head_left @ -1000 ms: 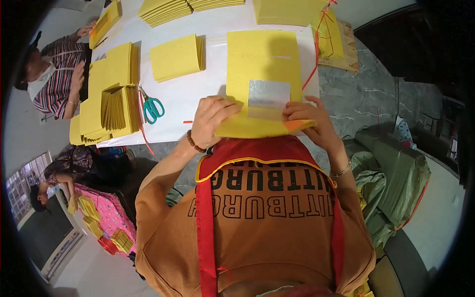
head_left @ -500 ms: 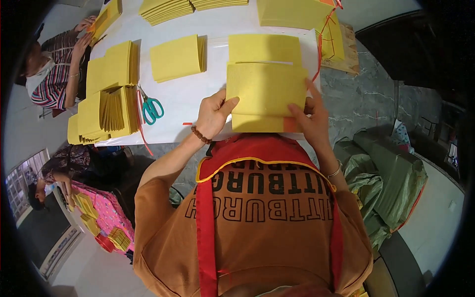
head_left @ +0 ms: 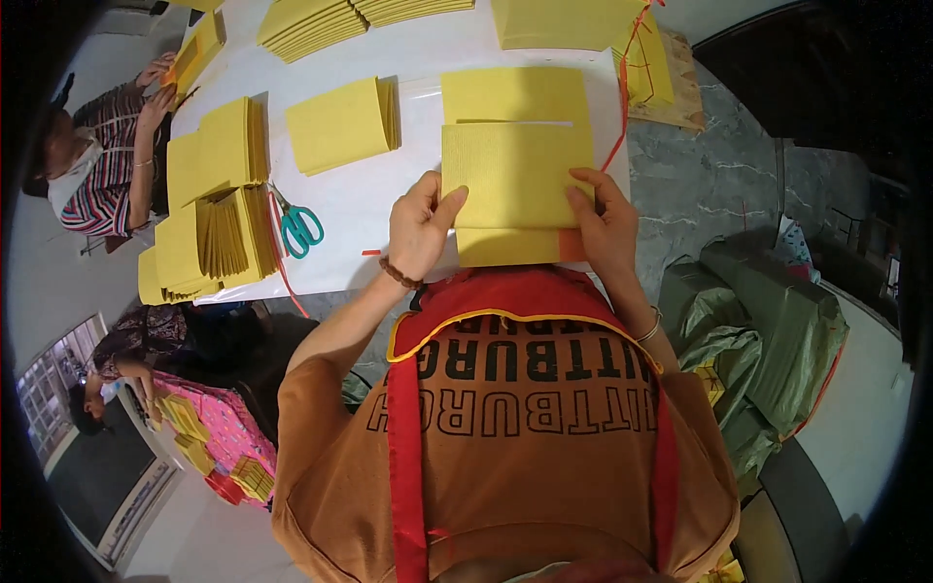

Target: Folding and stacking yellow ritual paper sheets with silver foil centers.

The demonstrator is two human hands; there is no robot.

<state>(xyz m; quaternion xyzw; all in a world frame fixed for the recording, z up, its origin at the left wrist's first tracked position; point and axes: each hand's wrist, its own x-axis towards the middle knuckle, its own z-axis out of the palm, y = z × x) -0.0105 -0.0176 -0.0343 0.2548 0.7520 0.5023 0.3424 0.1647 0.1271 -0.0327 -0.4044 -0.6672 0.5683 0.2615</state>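
Observation:
In front of me at the table's near edge, a folded yellow paper piece point(head_left: 515, 175) lies over more yellow paper point(head_left: 513, 94). A yellow strip with an orange patch point(head_left: 501, 249) shows below it. My left hand point(head_left: 420, 225) grips the folded piece's left edge, thumb on top and the other fingers mostly hidden. At the right edge my right hand point(head_left: 608, 219) pinches the same piece, thumb and bent forefinger on its upper face. How many layers lie between the fingers I cannot tell.
Teal-handled scissors point(head_left: 299, 228) lie left of my left hand, beside stacked yellow paper bundles point(head_left: 228, 146). Another bundle point(head_left: 338, 124) sits farther back. Red string point(head_left: 623, 112) hangs along the table's right side. One co-worker point(head_left: 102, 160) handles yellow paper at the far left.
My right hand's forefinger has bent down onto the paper's right edge, where it was stretched along the side before. The folded piece lies flatter. The whole view has shifted slightly.

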